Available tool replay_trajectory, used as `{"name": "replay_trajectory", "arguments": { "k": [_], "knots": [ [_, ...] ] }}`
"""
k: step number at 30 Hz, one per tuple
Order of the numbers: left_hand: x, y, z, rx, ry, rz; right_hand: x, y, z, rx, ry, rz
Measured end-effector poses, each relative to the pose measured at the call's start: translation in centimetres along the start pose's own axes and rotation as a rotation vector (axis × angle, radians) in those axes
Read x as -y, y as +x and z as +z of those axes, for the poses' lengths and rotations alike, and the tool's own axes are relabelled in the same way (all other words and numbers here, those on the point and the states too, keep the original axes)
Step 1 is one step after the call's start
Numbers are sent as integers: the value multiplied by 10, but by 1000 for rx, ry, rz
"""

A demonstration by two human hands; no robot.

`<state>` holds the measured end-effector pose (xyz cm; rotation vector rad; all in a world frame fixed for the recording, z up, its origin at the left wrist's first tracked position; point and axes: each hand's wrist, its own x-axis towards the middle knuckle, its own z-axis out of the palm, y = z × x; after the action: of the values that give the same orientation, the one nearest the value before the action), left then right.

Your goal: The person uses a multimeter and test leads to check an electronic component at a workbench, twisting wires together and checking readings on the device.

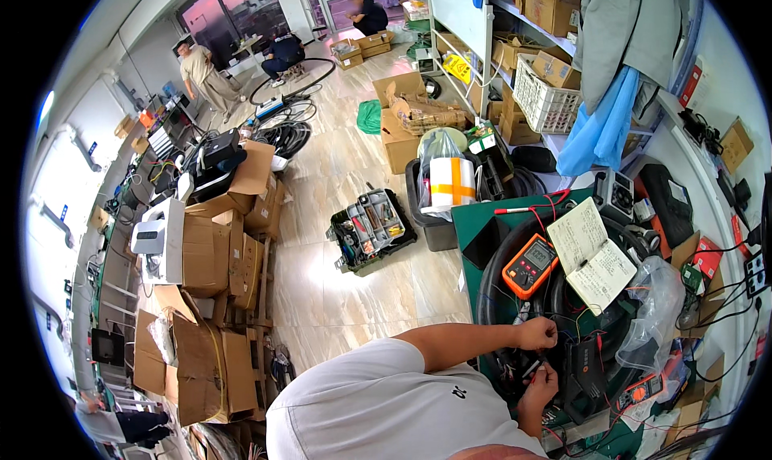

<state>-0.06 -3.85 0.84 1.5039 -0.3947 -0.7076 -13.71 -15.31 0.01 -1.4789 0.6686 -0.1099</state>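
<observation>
White-shirted shoulder nearest | green bench carries coiled black cable, orange multimeter, open notebook | left hand and right hand, grip pinched on thin wires at the coil's near side | judged step: wiring work; next calls for steady fingertip control.

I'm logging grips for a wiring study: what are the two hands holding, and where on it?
Both hands pinch thin wires between the fingertips, over the black cable coil; the exact hold is too small to tell.
</observation>
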Motion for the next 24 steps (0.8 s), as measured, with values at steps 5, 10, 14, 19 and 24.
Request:
{"name": "replay_trajectory", "arguments": {
  "k": [5, 10, 14, 19, 24],
  "knots": [
    [5, 3, 0, -13, 29, 15, -2, 2, 1, -18, -5, -2],
    [0, 1, 0, -10, 15, -1, 3, 0, 5, -38, 7, 2],
    [1, 2, 0, -2, 11, 6, -2, 2, 2, -33, 3, -18],
    [2, 0, -1, -11, -2, -8, -3, 1, 2, -20, 6, -13],
    [4, 4, 0, -14, 45, 16, -2, 0, 1, -16, 46, -12]
  ]
}}
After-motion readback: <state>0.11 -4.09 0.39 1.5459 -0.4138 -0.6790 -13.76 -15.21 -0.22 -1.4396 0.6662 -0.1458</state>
